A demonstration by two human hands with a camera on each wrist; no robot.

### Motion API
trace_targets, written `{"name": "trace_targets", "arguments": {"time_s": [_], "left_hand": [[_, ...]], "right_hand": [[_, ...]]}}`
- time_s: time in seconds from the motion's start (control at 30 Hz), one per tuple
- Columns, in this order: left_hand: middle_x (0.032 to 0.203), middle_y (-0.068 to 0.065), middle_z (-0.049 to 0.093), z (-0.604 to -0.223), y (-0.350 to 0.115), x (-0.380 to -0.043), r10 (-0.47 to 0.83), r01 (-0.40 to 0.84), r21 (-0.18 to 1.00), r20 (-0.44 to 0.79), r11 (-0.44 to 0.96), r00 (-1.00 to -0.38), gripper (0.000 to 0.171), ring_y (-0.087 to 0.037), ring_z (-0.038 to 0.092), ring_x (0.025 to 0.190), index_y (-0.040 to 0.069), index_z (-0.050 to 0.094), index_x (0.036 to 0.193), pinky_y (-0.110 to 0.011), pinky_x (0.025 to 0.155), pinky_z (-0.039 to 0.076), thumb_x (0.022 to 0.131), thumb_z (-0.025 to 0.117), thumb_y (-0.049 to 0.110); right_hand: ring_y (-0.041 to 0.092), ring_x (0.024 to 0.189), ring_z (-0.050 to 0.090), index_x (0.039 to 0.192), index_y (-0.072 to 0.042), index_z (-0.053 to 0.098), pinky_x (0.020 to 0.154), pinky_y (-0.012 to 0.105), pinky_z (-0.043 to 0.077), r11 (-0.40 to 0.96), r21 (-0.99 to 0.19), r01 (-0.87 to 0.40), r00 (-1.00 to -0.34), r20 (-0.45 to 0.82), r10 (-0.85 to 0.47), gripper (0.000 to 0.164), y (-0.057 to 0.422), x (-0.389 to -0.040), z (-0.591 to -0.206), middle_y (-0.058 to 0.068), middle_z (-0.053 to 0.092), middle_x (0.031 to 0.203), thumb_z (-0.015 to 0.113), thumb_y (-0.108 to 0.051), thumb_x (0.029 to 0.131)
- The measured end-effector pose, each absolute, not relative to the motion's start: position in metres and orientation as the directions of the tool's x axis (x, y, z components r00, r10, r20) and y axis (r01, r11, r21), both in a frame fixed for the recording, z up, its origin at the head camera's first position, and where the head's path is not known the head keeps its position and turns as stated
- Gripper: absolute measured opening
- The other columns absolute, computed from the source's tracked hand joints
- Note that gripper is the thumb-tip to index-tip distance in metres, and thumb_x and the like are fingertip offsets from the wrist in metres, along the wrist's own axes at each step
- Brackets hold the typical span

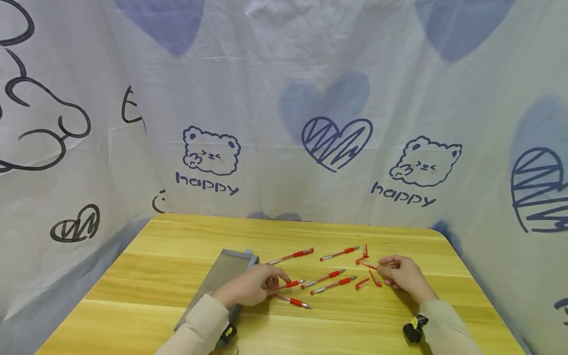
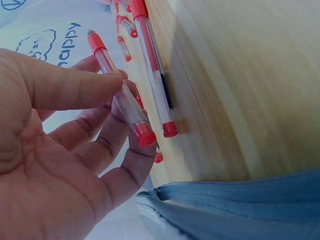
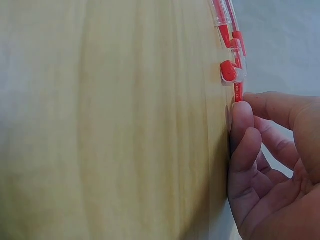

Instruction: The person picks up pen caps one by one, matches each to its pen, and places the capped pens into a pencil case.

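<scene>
My left hand (image 1: 254, 285) pinches a clear-barrelled red gel pen (image 2: 131, 111) between thumb and fingers, its bare metal tip pointing away from the palm. Just below it another uncapped red pen (image 1: 295, 301) lies on the table, close under the fingers. With thumb and fingertips, my right hand (image 1: 407, 277) pinches the end of a red pen cap (image 1: 370, 266) low over the tabletop. Other loose red caps lie beside that hand, among them one with a clip (image 1: 375, 279) and a shorter-looking one (image 1: 362, 284).
A grey mesh zip pouch (image 1: 216, 277) lies under and beside my left forearm. Several more red pens lie mid-table, including one at the back (image 1: 293, 256) and one nearer (image 1: 334, 285). A printed cloth (image 1: 266, 197) hangs behind the wooden table (image 1: 133, 276).
</scene>
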State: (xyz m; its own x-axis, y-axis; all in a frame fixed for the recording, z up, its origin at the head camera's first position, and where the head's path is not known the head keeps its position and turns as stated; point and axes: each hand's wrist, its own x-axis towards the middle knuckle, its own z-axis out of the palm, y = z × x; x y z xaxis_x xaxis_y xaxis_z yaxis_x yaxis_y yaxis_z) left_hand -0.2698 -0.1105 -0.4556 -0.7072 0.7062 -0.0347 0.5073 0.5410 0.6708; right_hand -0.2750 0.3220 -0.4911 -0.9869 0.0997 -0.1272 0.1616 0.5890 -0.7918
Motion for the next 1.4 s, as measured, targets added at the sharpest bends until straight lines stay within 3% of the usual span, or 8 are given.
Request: {"name": "trace_targets", "arguments": {"time_s": [0.47,0.87,1.4], "left_hand": [[0.101,-0.008,0.071,-0.459,-0.1131,-0.2657,0.703,0.503,0.684,-0.021,0.529,-0.711,0.054,-0.014,0.067,0.09,0.013,0.074,0.129,-0.026,0.08,0.056,0.091,0.059,-0.022],[0.1,-0.005,0.071,-0.4607,-0.1125,-0.2651,0.702,0.486,0.693,-0.041,0.533,-0.711,0.06,-0.011,0.064,0.088,0.013,0.074,0.13,-0.025,0.079,0.054,0.089,0.054,-0.025],[0.104,-0.009,0.072,-0.4597,-0.1139,-0.2646,0.709,0.504,0.689,-0.021,0.521,-0.704,0.059,-0.011,0.065,0.09,0.013,0.074,0.13,-0.025,0.08,0.054,0.089,0.054,-0.024]], "right_hand": [[0.015,0.066,0.067,0.12,0.003,0.07,0.059,0.031,0.055,0.619,-0.767,0.168,-0.985,-0.115,0.125,0.028,0.3215,-0.2818,-0.4973,0.008,0.07,0.091,0.074,-0.016,0.1],[0.015,0.066,0.065,0.116,0.0,0.073,0.06,0.03,0.054,0.615,-0.767,0.18,-0.984,-0.137,0.117,0.022,0.3183,-0.2819,-0.494,0.003,0.068,0.08,0.074,-0.016,0.101],[0.015,0.069,0.066,0.112,0.001,0.073,0.062,0.031,0.055,0.646,-0.743,0.173,-0.985,-0.13,0.115,0.021,0.3188,-0.2823,-0.4935,0.005,0.071,0.085,0.076,-0.015,0.099]]}}
